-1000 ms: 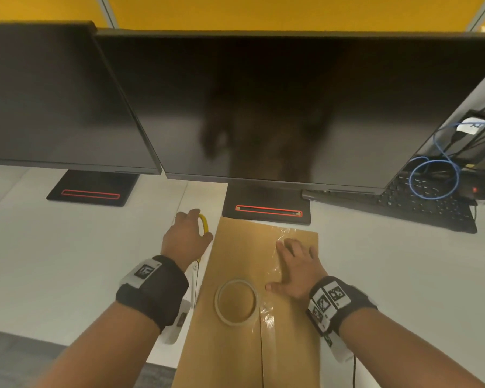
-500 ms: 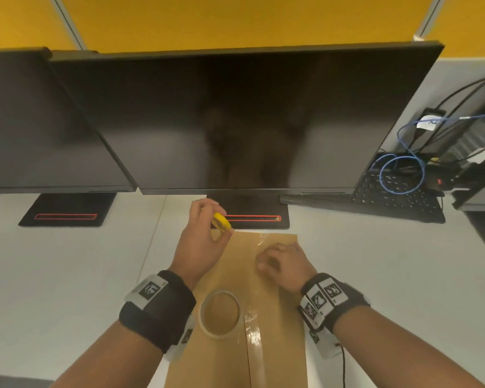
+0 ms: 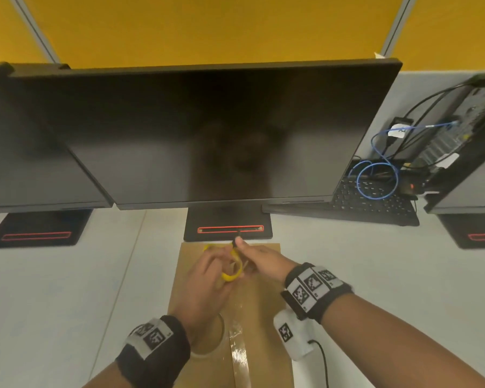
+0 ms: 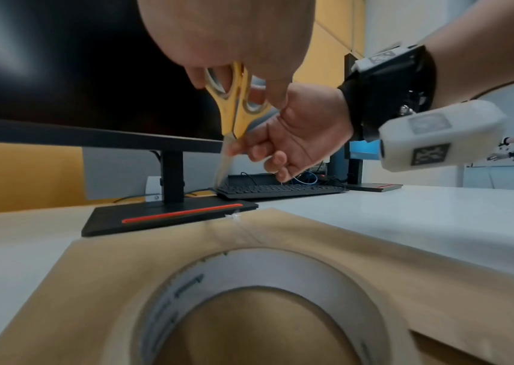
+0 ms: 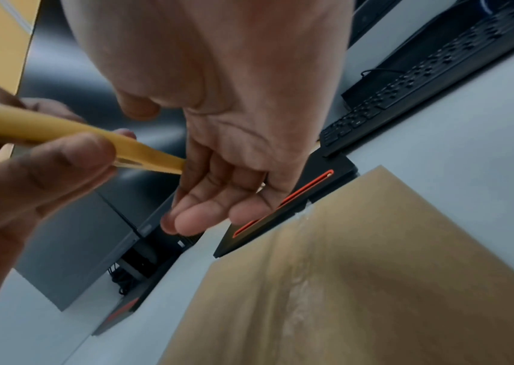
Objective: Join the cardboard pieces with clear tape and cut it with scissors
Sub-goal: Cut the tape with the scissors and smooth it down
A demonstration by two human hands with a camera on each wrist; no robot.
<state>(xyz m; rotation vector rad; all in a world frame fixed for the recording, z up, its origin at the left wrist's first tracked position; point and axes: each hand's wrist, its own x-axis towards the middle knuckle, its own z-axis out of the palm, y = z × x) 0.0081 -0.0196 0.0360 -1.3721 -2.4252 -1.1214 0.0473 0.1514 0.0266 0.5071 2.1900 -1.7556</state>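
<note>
On my left, a dark monitor (image 3: 39, 141) stands on the white desk (image 3: 53, 289). My left hand (image 3: 207, 281) is raised over the cardboard (image 3: 263, 317), fingers curled round the yellow handles of the scissors (image 4: 236, 103); I see the blades pointing down toward the cardboard's far end, though they are blurred. Beneath that wrist the roll of clear tape (image 4: 249, 296) lies flat on the left cardboard piece. A strip of tape (image 3: 240, 357) runs along the seam between the two pieces, wrinkled near the far edge. Straight ahead, the middle monitor's black stand (image 3: 227, 225) sits just beyond the cardboard. My right hand (image 3: 259, 260) meets the scissors just below the handles; its fingers are bent and close together beside the blades, and I cannot tell whether they pinch them. Further right, a black keyboard (image 3: 370, 203) lies under a coiled blue cable (image 3: 378, 177), well apart from the cardboard.
</note>
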